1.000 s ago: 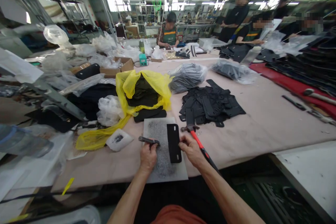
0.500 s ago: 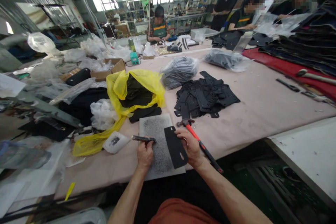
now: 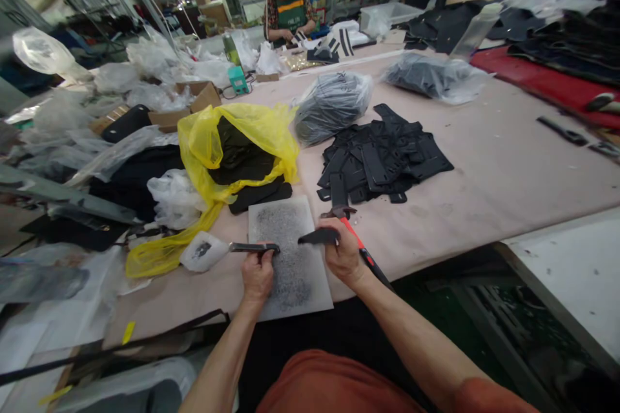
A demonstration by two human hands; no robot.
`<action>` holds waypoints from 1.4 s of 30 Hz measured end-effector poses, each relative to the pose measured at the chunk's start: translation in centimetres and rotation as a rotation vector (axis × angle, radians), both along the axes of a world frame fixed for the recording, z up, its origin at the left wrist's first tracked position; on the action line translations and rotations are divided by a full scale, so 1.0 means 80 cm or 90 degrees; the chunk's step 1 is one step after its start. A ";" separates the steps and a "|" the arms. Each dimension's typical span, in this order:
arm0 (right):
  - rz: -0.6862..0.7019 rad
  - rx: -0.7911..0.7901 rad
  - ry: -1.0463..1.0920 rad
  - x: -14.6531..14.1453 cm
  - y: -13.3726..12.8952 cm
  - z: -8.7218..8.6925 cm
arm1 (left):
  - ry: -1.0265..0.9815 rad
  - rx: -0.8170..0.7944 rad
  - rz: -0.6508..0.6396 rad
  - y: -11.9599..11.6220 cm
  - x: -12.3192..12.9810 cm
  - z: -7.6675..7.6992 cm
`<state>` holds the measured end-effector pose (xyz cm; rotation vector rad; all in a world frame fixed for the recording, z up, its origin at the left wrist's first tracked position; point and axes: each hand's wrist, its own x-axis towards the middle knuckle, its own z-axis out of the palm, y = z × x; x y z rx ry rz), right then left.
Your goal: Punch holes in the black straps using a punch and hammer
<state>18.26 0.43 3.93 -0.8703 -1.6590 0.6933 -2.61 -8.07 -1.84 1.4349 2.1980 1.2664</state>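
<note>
My left hand (image 3: 258, 274) is closed around one end of a dark metal hole punch (image 3: 252, 247), which lies level and points left. In my right hand (image 3: 345, 251) a flat black panel (image 3: 317, 237) is pinched, turned nearly edge-on. Both hands are over a worn white cutting board (image 3: 290, 290) with a dark speckled middle. A hammer with a red and black handle (image 3: 372, 263) rests on the table beside and partly behind my right hand. Beyond it lies a heap of similar black panels (image 3: 382, 161).
A yellow bag (image 3: 188, 142) with dark pieces inside stands behind the board. Two clear bags of dark pieces (image 3: 332, 106) lie farther back. A white lump with a black mark (image 3: 203, 251) sits left of the board. A co-worker (image 3: 289, 6) sits across the table.
The black panel has turned from showing its broad slotted face to nearly edge-on. The left hand still holds the punch. The camera view has tilted downward.
</note>
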 end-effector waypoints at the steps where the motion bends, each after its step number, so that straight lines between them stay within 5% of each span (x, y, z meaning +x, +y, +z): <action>1: 0.013 -0.084 -0.022 -0.002 0.000 0.006 | -0.003 -0.003 0.001 0.000 0.000 0.001; 4: 0.093 -0.312 -0.045 -0.007 0.001 0.018 | -0.016 -0.006 0.012 0.000 0.002 0.003; 8: 0.138 -0.465 0.029 -0.011 0.006 0.010 | -0.023 -0.004 0.013 0.000 0.003 0.006; 15: 0.185 -0.543 0.081 -0.005 0.021 -0.016 | -0.013 -0.008 0.005 0.001 0.002 0.008; 21: 0.296 -0.614 0.262 -0.008 0.037 -0.016 | -0.009 -0.019 -0.003 0.001 0.000 0.007; 25: 0.156 -0.672 0.213 -0.035 0.041 -0.023 | -0.012 -0.027 -0.002 0.002 -0.002 0.004; 32: -0.066 -0.536 0.050 -0.058 0.035 -0.024 | -0.045 -0.018 -0.005 0.001 -0.001 0.005; 37: -0.067 -0.301 -0.341 -0.058 0.015 -0.013 | -0.053 -0.020 -0.007 0.000 -0.002 0.003; 42: -0.007 -0.217 -0.473 -0.068 0.025 -0.018 | -0.064 0.000 -0.018 -0.001 -0.002 0.002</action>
